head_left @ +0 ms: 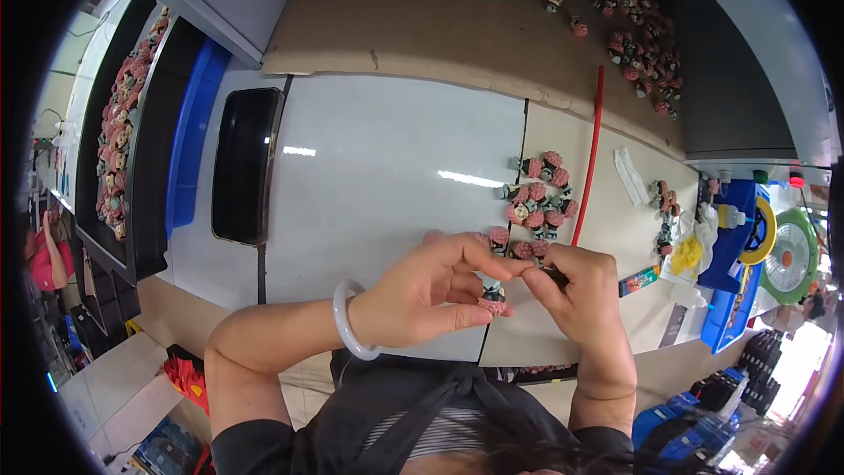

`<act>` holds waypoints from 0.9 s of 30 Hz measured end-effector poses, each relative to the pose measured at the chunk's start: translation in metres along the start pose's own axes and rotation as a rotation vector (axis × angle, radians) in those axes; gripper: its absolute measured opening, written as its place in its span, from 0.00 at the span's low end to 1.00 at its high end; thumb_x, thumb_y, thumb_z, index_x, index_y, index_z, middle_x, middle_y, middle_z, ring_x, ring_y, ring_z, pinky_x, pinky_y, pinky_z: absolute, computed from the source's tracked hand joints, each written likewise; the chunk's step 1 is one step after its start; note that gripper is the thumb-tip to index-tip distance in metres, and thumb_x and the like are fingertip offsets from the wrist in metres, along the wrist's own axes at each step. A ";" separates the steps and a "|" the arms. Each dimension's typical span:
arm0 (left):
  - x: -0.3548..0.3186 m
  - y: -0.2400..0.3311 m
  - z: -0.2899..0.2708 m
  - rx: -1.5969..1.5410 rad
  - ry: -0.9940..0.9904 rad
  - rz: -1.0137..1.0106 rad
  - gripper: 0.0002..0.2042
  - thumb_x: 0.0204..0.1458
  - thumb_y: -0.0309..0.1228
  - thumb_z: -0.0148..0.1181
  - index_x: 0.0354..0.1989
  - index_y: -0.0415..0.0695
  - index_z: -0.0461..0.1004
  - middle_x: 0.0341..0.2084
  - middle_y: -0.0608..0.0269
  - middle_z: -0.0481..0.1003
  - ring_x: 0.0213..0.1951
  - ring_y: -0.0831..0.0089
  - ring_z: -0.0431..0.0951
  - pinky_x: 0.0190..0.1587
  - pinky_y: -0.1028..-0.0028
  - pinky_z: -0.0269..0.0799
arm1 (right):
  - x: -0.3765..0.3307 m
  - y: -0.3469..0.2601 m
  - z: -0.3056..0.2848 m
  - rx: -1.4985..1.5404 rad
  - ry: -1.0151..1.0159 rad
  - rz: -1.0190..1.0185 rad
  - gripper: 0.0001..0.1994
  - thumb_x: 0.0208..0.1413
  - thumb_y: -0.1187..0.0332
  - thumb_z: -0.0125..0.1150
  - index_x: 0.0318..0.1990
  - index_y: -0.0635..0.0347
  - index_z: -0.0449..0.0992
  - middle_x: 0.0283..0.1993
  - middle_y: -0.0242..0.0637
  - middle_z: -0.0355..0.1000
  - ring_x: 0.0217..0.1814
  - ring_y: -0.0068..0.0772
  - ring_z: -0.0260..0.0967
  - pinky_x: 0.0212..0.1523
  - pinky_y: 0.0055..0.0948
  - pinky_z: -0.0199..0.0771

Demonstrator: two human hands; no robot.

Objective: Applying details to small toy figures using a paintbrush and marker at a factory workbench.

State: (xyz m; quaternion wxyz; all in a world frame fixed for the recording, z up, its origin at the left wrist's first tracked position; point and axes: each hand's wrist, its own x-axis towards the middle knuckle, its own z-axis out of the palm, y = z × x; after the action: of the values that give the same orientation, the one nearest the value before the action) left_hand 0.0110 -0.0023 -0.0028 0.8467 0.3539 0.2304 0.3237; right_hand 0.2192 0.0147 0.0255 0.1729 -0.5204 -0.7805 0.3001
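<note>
My left hand (420,292), with a pale bangle on its wrist, holds a small pink-haired figurine (494,295) between thumb and fingers. The figurine hangs head down over the near part of the table. Close by, my right hand (582,295) is closed in a pinch, its fingertips meeting my left index finger. Something dark shows in its grip, too covered to name. Just beyond both hands, several similar pink-haired figurines (538,202) lie in a loose group on the white tabletop (387,167). A few of them are partly hidden behind my fingers.
A black phone-like slab (247,167) lies left, beside a blue bin (195,136) and a black tray of figurines (127,123). A thin red rod (590,154) lies right of the group. More figurines (629,35) cover the far brown board. A green fan (787,255) stands far right.
</note>
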 end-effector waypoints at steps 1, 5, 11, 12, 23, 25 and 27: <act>0.000 0.001 0.000 0.000 0.016 0.000 0.17 0.46 0.13 0.50 0.44 0.41 0.59 0.53 0.48 0.59 0.54 0.64 0.64 0.53 0.63 0.65 | 0.000 0.001 -0.002 0.009 -0.023 0.031 0.14 0.43 0.62 0.61 0.20 0.63 0.67 0.14 0.39 0.61 0.14 0.39 0.58 0.16 0.29 0.57; 0.000 0.001 0.000 0.049 0.002 0.081 0.16 0.46 0.13 0.51 0.44 0.40 0.60 0.50 0.50 0.62 0.51 0.65 0.66 0.52 0.64 0.66 | -0.003 -0.002 -0.003 0.209 0.092 -0.003 0.15 0.45 0.59 0.60 0.24 0.64 0.68 0.17 0.40 0.63 0.16 0.40 0.58 0.17 0.29 0.58; 0.000 -0.004 0.003 0.194 0.114 0.187 0.16 0.44 0.13 0.53 0.43 0.38 0.64 0.39 0.56 0.64 0.44 0.67 0.70 0.50 0.66 0.67 | -0.006 -0.010 0.009 0.070 0.074 -0.242 0.08 0.44 0.68 0.60 0.26 0.62 0.69 0.20 0.38 0.65 0.20 0.41 0.63 0.20 0.32 0.62; 0.000 -0.004 0.004 0.243 0.128 0.207 0.16 0.44 0.13 0.54 0.42 0.37 0.65 0.39 0.56 0.64 0.43 0.67 0.70 0.49 0.68 0.68 | -0.006 -0.014 0.008 0.064 0.044 -0.213 0.10 0.41 0.66 0.62 0.25 0.61 0.69 0.20 0.38 0.64 0.20 0.41 0.62 0.20 0.33 0.62; 0.001 -0.002 0.004 0.467 0.169 0.259 0.16 0.40 0.13 0.58 0.40 0.37 0.69 0.36 0.57 0.67 0.41 0.68 0.71 0.46 0.72 0.71 | -0.010 -0.016 0.013 -0.079 0.022 -0.134 0.13 0.40 0.63 0.63 0.22 0.61 0.67 0.18 0.38 0.62 0.19 0.42 0.61 0.19 0.35 0.59; 0.002 -0.004 0.005 0.440 0.190 0.273 0.16 0.40 0.13 0.59 0.40 0.37 0.69 0.35 0.57 0.67 0.40 0.69 0.72 0.45 0.72 0.72 | -0.010 -0.017 0.013 -0.084 0.022 -0.130 0.13 0.40 0.63 0.63 0.22 0.62 0.67 0.18 0.38 0.62 0.19 0.41 0.61 0.19 0.35 0.59; 0.003 -0.002 0.004 0.453 0.198 0.263 0.16 0.39 0.13 0.59 0.39 0.37 0.69 0.35 0.57 0.67 0.40 0.69 0.72 0.45 0.72 0.72 | -0.009 -0.016 0.013 -0.093 0.009 -0.110 0.13 0.40 0.63 0.63 0.23 0.61 0.67 0.19 0.37 0.62 0.19 0.41 0.61 0.19 0.35 0.59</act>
State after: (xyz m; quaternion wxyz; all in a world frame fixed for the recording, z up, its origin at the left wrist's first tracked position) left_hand 0.0162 -0.0034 -0.0022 0.6701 0.5277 0.3303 0.4042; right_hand 0.2038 -0.0020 0.0267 0.1684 -0.4857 -0.8201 0.2513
